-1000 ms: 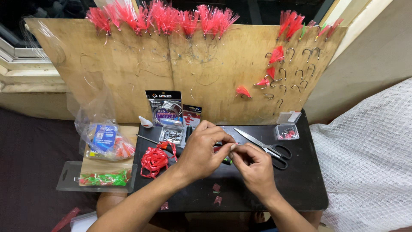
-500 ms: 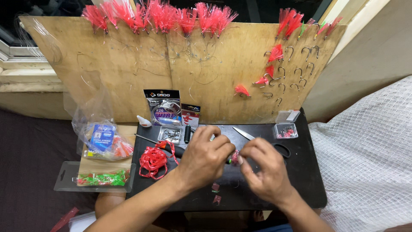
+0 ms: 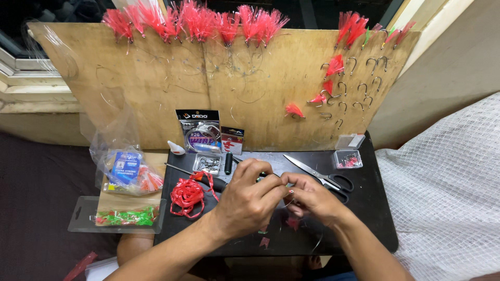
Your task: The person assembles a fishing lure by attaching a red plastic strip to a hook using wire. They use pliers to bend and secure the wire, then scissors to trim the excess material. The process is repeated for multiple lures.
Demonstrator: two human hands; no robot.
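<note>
A red ribbon bundle (image 3: pixel 187 196) lies on the black tray (image 3: pixel 372 208), left of the hands. Left hand (image 3: pixel 249 200), fingers curled, and right hand (image 3: pixel 311 198) meet fingertip to fingertip, pinching a small item too small to identify. Scissors (image 3: pixel 317 174) lie just beyond the right hand.

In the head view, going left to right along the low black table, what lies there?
Clear tray of green lure skirts → bundle of red plastic ribbon → left hand → right hand → black-handled scissors → small clear box of red pieces.
</note>
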